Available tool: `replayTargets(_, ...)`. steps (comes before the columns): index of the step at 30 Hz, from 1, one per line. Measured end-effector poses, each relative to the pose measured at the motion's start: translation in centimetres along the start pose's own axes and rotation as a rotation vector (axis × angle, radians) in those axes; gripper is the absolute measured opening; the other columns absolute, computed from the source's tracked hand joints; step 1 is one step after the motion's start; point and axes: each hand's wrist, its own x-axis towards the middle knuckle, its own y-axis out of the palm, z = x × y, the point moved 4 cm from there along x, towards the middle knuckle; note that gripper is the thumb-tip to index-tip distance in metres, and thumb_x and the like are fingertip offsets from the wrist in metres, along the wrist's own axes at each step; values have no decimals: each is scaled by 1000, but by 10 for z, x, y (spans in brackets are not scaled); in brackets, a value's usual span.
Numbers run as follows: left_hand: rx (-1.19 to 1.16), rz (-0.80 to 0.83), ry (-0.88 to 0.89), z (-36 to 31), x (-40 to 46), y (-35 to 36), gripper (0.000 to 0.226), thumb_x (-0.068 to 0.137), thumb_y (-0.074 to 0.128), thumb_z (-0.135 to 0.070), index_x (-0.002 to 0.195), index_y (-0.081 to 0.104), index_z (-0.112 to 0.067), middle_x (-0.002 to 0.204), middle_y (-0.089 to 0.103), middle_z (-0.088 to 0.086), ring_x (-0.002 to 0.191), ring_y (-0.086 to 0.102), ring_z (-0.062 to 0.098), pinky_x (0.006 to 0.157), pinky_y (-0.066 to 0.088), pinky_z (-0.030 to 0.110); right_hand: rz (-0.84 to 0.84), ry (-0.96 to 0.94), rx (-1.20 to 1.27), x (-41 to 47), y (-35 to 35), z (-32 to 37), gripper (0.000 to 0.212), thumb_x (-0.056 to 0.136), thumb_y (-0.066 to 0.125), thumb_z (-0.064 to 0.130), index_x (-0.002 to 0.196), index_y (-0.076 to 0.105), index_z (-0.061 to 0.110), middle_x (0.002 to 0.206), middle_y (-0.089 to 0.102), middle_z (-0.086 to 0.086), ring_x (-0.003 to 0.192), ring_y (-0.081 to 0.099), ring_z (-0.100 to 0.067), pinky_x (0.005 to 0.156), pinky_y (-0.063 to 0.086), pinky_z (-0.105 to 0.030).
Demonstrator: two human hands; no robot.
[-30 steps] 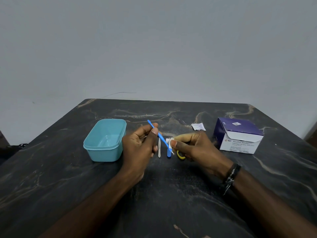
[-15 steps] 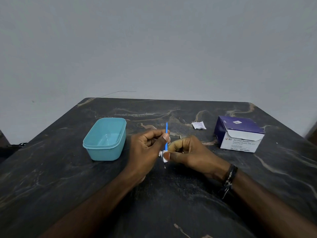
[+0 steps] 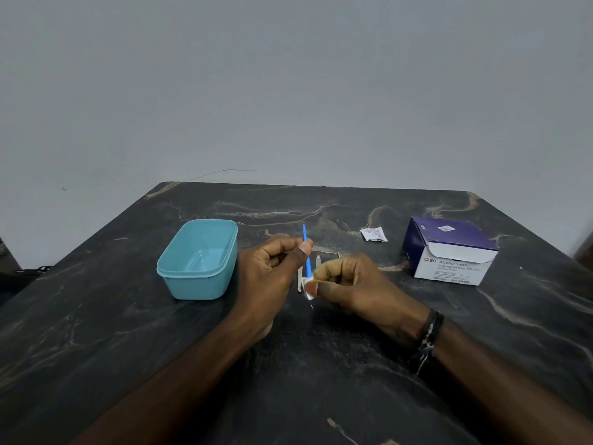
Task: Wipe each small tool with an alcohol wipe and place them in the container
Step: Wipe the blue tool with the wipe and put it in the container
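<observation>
Now holding the thin blue plastic tool (image 3: 307, 252) upright rather than slanted, left hand (image 3: 272, 277) pinching it, right hand (image 3: 349, 284) pinching the white alcohol wipe (image 3: 308, 289) lower, nearing its metal tip.

1. The left hand (image 3: 272, 277) pinches a blue tool (image 3: 307, 255), held nearly upright; the right hand (image 3: 353, 284) pinches a white wipe (image 3: 308, 289) round its lower end.
2. A teal container (image 3: 199, 258) sits on the counter (image 3: 96, 332) at 9 o'clock of the hands; an alcohol swab box (image 3: 449, 255) at 3 o'clock; a sachet (image 3: 373, 234) at 1 o'clock.
</observation>
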Motion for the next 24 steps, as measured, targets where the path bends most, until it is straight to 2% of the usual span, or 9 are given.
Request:
replayTargets(3, -1, -7, -12, 1, 1, -2, 13, 88, 68, -12, 88, 72, 0, 55, 51, -12, 47, 41, 0, 44, 34, 15, -1, 3, 14, 0, 0, 1, 20, 90, 67, 10, 85, 70, -9, 57, 62, 8, 45, 46, 2, 48, 34, -9)
replayTargets(7, -36, 18, -27, -1, -1, 1, 11, 88, 67, -8, 84, 71, 3, 58, 53, -11, 48, 49, -1, 47, 38, 10, -56, -4, 55, 1, -1, 2, 16, 90, 67, 10, 74, 69, 6, 48, 54, 10, 43, 37, -3, 45, 27, -16)
replayTargets(11, -51, 36, -28, -2, -3, 5, 12, 88, 66, -5, 78, 70, 1, 67, 56, -1, 48, 50, -2, 47, 37, 8, -111, -5, 136, 2, -6, 2, 15, 92, 64, 10, 84, 68, -2, 46, 51, 12, 40, 30, -4, 41, 22, -19)
replayTargets(13, -45, 34, -28, -2, -3, 5, 12, 88, 66, -5, 79, 70, 3, 71, 59, 1, 49, 50, -2, 47, 37, 9, -85, -3, 155, 1, -6, 2, 15, 92, 64, 12, 83, 68, 1, 47, 49, 11, 42, 27, -6, 42, 20, -20)
replayTargets(16, -20, 24, -10, -2, -3, 3, 13, 87, 67, -5, 83, 72, 7, 82, 62, 8, 52, 51, -1, 48, 38, 9, 5, 11, 132, 1, -2, 0, 17, 87, 71, 21, 79, 71, 6, 52, 45, 1, 46, 27, -10, 44, 21, -22)
replayTargets(19, -37, 8, -42, 0, -1, 1, 15, 88, 65, -7, 89, 72, 7, 80, 58, 10, 51, 48, -2, 47, 38, 9, 98, 38, 85, -1, 1, -3, 14, 86, 72, 22, 78, 73, 11, 57, 57, -1, 48, 36, -11, 45, 25, -22)
replayTargets(24, -41, 20, -51, -2, -3, 1, 15, 87, 65, -6, 89, 73, 6, 85, 63, 8, 53, 51, -2, 48, 39, 9, 45, 31, 111, 0, 0, -2, 15, 86, 72, 18, 79, 72, 5, 54, 58, 3, 46, 36, -9, 44, 26, -21)
